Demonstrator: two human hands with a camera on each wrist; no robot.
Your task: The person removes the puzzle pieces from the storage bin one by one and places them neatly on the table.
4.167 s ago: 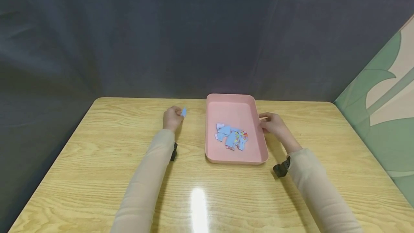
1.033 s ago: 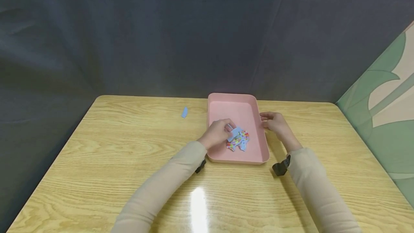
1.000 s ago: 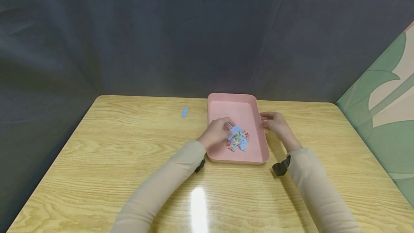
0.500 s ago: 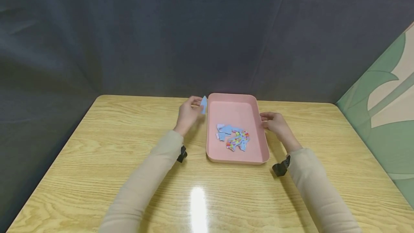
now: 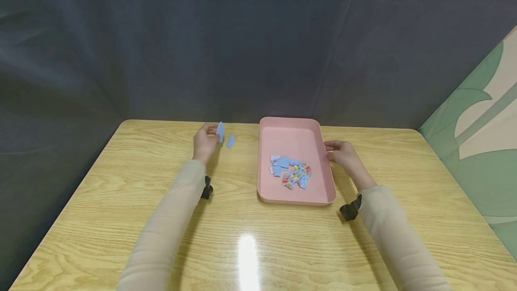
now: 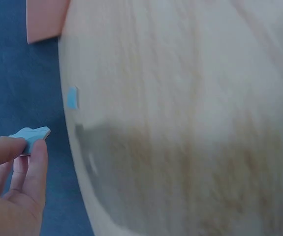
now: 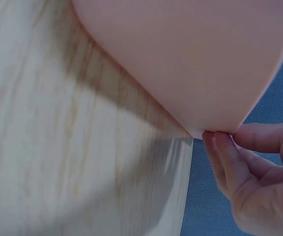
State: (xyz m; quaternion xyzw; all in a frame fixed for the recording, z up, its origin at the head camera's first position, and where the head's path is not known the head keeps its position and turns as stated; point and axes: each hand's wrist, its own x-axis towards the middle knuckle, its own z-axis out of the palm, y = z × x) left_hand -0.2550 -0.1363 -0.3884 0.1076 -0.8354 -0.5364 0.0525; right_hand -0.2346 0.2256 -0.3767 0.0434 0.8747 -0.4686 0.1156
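L hand (image 5: pixel 204 142): grip closed to pc thickness, pinching thin flat lt-blue pc (image 5: pixel 220 132), tilted up above yellow wood-grain worktop (image 5: pixel 121 192), L of pink shallow rectangular tray (image 5: pixel 288 140). Smaller flat lt-blue strip (image 5: pixel 230 141) lies betw. that pc & tray, closer to pc. R hand (image 5: pixel 341 152): fingertips touching tray's outer R wall; can't tell if grip's pinching it. In tray, near half: jumbled lt-blue + multicolor-print flat pcs (image 5: pixel 281 162), some overlapping.

Pink rectangular tray (image 6: pixel 45 19): cropped at ten-thirty, my left-wrist feed.
Flat blue-and-multicoloured pieces (image 5: pixel 298 175): overlapping; I can't make out their prints.
Bare right hand (image 7: pixel 262 182): cropped at four o'clock, my right-wrist feed.
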